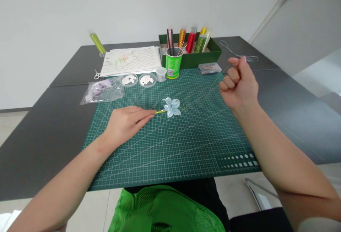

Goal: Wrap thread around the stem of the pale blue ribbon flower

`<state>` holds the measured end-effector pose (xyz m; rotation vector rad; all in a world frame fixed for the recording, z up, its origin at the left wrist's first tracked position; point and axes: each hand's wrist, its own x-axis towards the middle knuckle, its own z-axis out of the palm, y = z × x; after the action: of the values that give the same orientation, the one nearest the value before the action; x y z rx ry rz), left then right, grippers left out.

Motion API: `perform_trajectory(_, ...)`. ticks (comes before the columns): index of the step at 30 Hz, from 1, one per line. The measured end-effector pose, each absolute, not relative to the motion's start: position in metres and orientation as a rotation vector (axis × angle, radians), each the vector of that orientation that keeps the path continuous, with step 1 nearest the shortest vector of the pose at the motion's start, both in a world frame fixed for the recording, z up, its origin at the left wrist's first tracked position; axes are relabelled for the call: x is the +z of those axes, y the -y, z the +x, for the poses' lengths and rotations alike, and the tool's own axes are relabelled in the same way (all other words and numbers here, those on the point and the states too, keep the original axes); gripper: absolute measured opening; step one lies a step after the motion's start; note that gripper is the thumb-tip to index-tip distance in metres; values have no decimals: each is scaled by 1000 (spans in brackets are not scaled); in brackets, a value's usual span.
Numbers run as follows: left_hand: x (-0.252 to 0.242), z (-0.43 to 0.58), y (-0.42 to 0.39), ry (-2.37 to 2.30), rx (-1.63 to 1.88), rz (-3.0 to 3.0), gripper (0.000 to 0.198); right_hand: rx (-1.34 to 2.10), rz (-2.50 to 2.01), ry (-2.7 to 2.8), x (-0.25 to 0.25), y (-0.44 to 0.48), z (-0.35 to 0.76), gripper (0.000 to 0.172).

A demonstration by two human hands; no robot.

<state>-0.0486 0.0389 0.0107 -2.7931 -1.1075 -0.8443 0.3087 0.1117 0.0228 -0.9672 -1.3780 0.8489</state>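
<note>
A pale blue flower (172, 107) with pointed petals lies over the cutting mat, its stem wrapped in yellow-green. My left hand (128, 120) rests low on the mat, thumb and fingertips pinching that stem. Faint yellowish lines show just right of the petals; whether they are thread or mat print, I cannot tell. Raised above the mat's right side is my right hand (239, 81), fingers curled and thumb pressed against the forefinger. Anything thin in that pinch is too small to make out.
The green cutting mat (160, 154) covers the dark table's middle. Behind it stand a green can (173, 65) of sticks, a box (191, 61) of thread spools, petal dishes (147, 79), a clear case (210, 68), printed sheets (133, 60), small scissors (97, 74) and a plastic bag (102, 90).
</note>
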Motion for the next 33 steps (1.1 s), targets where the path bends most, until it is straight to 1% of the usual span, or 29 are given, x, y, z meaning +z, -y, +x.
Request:
perform_trajectory(4, 13, -47, -36, 1143, -977, -2795, 24, 309, -1254, 1265, 5, -135, 333, 48)
perform_trajectory(6, 15, -46, -36, 1275, -1118, -2767, 22, 53, -1488, 1359, 1, -136, 338, 47)
perform_trajectory(7, 15, -46, -36, 1368, -1199, -2739, 20, -67, -1568, 1424, 1, -135, 337, 44)
perform_trajectory(8, 16, -46, -36, 1472, -1274, -2707, 20, -173, -1606, 1484, 2, -131, 334, 38)
perform_trajectory(10, 17, -45, -36, 1665, -1399, -2649, 19, -328, -1563, 1524, 7, -122, 323, 20)
perform_trajectory(11, 18, -44, -36, 1739, -1452, -2631, 19, -361, -1526, 1534, 9, -116, 315, 28)
perform_trajectory(12, 18, -43, -36, 1796, -1498, -2625, 19, -384, -1505, 1559, 11, -110, 304, 42)
perform_trajectory(13, 19, -41, -35, 1837, -1541, -2631, 18, -365, -1461, 1626, 12, -104, 293, 49)
perform_trajectory(14, 20, -40, -34, 1862, -1583, -2648, 18, -285, -1367, 1714, 10, -96, 280, 50)
perform_trajectory(15, 20, -38, -33, 1877, -1625, -2670, 18, -118, -1250, 1831, 7, -89, 266, 51)
perform_trajectory(17, 20, -34, -30, 1888, -1684, -2724, 17, 359, -1046, 2000, -2, -71, 238, 52)
perform_trajectory(19, 18, -30, -27, 1879, -1702, -2762, 18, 836, -882, 2085, -13, -53, 212, 53)
perform_trajectory(20, 17, -28, -25, 1868, -1685, -2783, 18, 1017, -784, 2087, -16, -44, 203, 52)
perform_trajectory(22, 14, -26, -23, 1837, -1661, -2774, 17, 1242, -657, 2011, -19, -29, 190, 49)
perform_trajectory(23, 13, -25, -22, 1828, -1637, -2765, 17, 1288, -687, 2002, -18, -24, 187, 47)
perform_trajectory(25, 11, -24, -21, 1819, -1607, -2725, 16, 1188, -819, 2063, -16, -17, 188, 39)
perform_trajectory(27, 10, -25, -21, 1820, -1585, -2688, 16, 923, -918, 2193, -15, -15, 193, 32)
perform_trajectory(30, 9, -25, -21, 1828, -1548, -2660, 15, 504, -903, 2374, -20, -18, 200, 30)
perform_trajectory(33, 7, -24, -21, 1846, -1505, -2653, 20, 217, -800, 2507, -25, -20, 204, 32)
